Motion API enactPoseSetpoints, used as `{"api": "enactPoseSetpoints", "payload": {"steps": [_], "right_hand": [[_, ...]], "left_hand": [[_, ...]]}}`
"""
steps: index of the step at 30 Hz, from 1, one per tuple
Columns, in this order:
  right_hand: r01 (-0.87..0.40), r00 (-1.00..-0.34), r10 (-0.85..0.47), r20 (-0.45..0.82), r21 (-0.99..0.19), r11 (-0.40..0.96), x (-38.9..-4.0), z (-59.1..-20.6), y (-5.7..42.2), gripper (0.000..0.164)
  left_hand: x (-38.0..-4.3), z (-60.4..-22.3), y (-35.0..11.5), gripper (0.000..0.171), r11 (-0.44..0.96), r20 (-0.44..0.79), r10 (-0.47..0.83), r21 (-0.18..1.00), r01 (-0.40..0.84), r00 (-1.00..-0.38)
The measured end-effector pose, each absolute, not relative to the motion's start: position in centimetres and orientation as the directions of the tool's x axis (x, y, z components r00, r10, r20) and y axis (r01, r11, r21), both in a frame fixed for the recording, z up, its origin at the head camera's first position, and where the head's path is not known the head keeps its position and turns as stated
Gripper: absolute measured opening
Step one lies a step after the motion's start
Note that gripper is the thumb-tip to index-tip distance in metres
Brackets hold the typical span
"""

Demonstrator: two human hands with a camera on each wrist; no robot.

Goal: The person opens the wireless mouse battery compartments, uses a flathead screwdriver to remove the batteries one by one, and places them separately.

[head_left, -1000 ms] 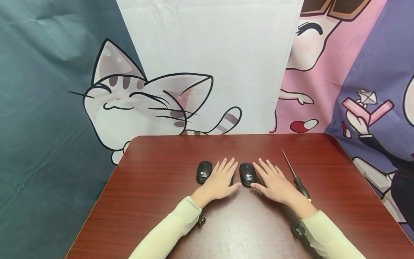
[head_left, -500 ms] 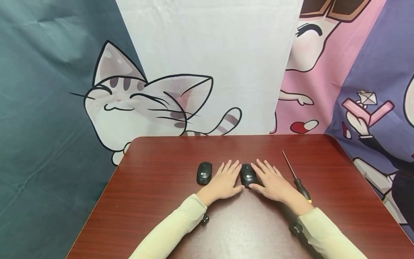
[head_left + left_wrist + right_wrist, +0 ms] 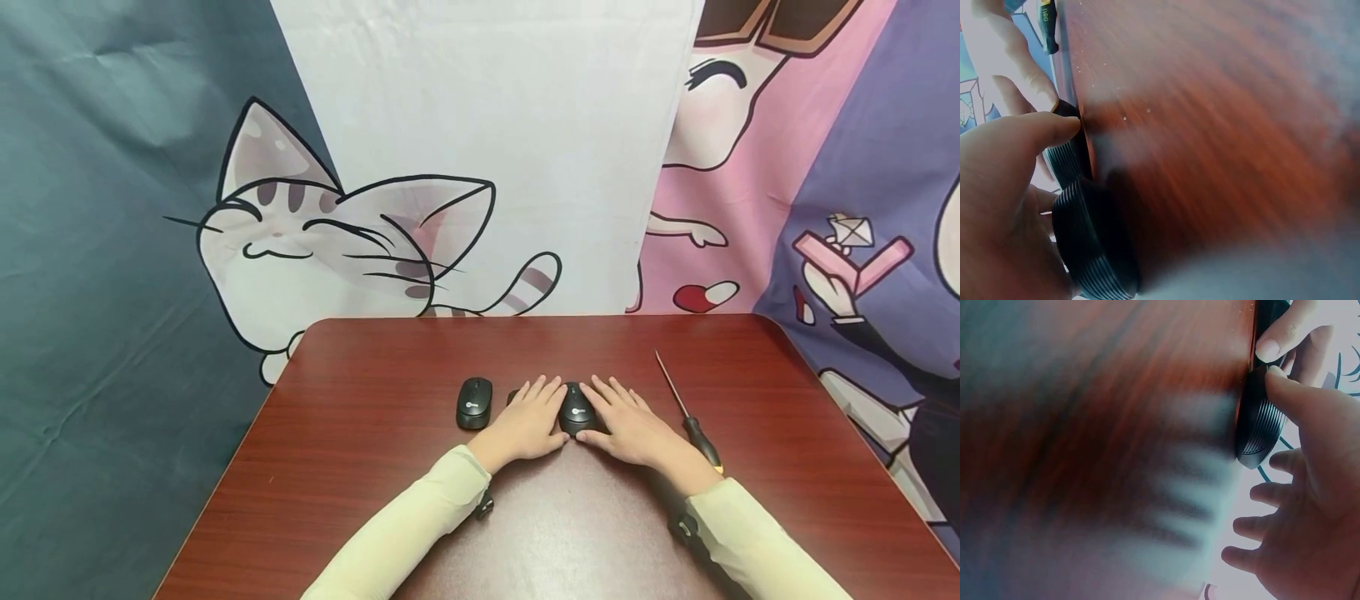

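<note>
In the head view a black computer mouse [image 3: 577,410] lies between the two hands. My left hand [image 3: 525,423] lies flat, fingers straight, its index fingertip and thumb at that mouse's left side. My right hand [image 3: 630,425] spreads straight fingers on the other side, with index fingertip and thumb touching the mouse's right edge. A second mouse [image 3: 1094,240], mostly hidden in the head view, sits under my left palm in the left wrist view. To the left of the hands stands a third black mouse [image 3: 474,403], touched by neither hand.
A screwdriver [image 3: 686,417] with a black handle lies right of my right hand, its tip pointing away. The reddish-brown wooden table [image 3: 360,467] ends at a printed cloth backdrop [image 3: 480,100] with cartoon figures.
My left hand has slid right, away from the leftmost mouse and up to the middle mouse, so part of the covered mouse now shows. My right hand has shifted slightly left against the middle mouse.
</note>
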State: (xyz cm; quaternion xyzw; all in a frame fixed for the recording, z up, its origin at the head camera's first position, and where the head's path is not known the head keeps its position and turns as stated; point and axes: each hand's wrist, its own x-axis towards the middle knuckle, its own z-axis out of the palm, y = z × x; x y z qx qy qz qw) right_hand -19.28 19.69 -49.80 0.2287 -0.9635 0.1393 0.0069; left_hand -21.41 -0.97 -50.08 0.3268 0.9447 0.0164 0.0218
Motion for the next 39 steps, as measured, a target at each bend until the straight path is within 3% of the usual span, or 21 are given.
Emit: {"api": "enactPoseSetpoints", "payload": {"steps": [11, 21, 32, 39], "right_hand": [[-0.548, -0.835, -0.536, 0.125, -0.285, 0.787, -19.8, -50.2, 19.7, 0.084], [-0.567, -0.818, -0.562, 0.121, -0.331, 0.754, -19.9, -49.6, 20.0, 0.075], [-0.670, -0.737, -0.589, 0.332, -0.248, 0.700, -19.8, -49.8, 20.0, 0.057], [-0.585, -0.789, -0.477, 0.386, -0.239, 0.775, -19.4, -48.9, 19.6, 0.049]], "left_hand": [[-21.9, -49.7, -0.4, 0.079, 0.762, -0.052, 0.647, 0.047, 0.645, -0.761], [-22.0, -49.4, -0.1, 0.073, 0.737, -0.012, 0.675, 0.070, 0.672, -0.738], [-22.2, -48.7, 0.1, 0.056, 0.749, 0.060, 0.645, 0.149, 0.646, -0.762], [-22.0, -48.0, -0.1, 0.051, 0.738, 0.104, 0.611, 0.281, 0.613, -0.785]]}}
